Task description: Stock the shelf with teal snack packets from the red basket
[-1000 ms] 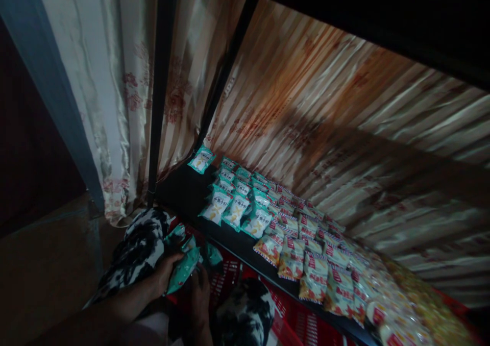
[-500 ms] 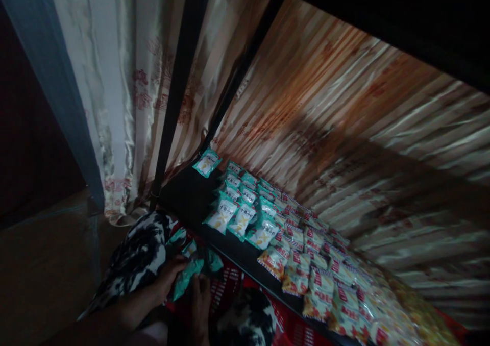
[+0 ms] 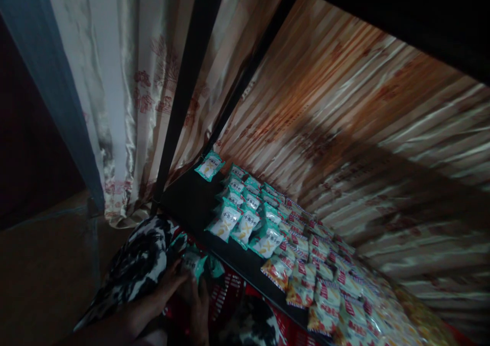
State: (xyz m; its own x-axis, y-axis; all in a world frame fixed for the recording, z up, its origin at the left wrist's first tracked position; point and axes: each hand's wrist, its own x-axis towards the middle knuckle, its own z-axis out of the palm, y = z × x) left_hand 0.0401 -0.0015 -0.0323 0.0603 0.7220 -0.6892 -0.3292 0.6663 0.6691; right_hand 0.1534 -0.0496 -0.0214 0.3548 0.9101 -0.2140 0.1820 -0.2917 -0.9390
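Note:
Low in the view, between my knees, a small teal snack bag (image 3: 195,263) is held between my two hands. My left hand (image 3: 172,280) has its fingers closed at the bag's left side. From below, my right hand (image 3: 198,297) pinches the bag's lower right part. Dim light and blur hide the exact finger contact. Another teal bag (image 3: 215,267) lies just to the right, over a red plastic basket (image 3: 225,291). Beyond my hands, several teal snack bags (image 3: 225,222) lie in rows on a dark shelf (image 3: 191,195).
Red-and-white snack bags (image 3: 323,305) fill the shelf's right part. One teal bag (image 3: 210,166) lies alone in the far left corner. Dark posts (image 3: 181,96) and a pleated curtain (image 3: 344,106) bound the shelf. My patterned trouser leg (image 3: 143,256) is at the left.
The teal bag in my hands has turned and moved slightly up and right, from lying aslant. My hands have come closer together around it. The view has shifted a little.

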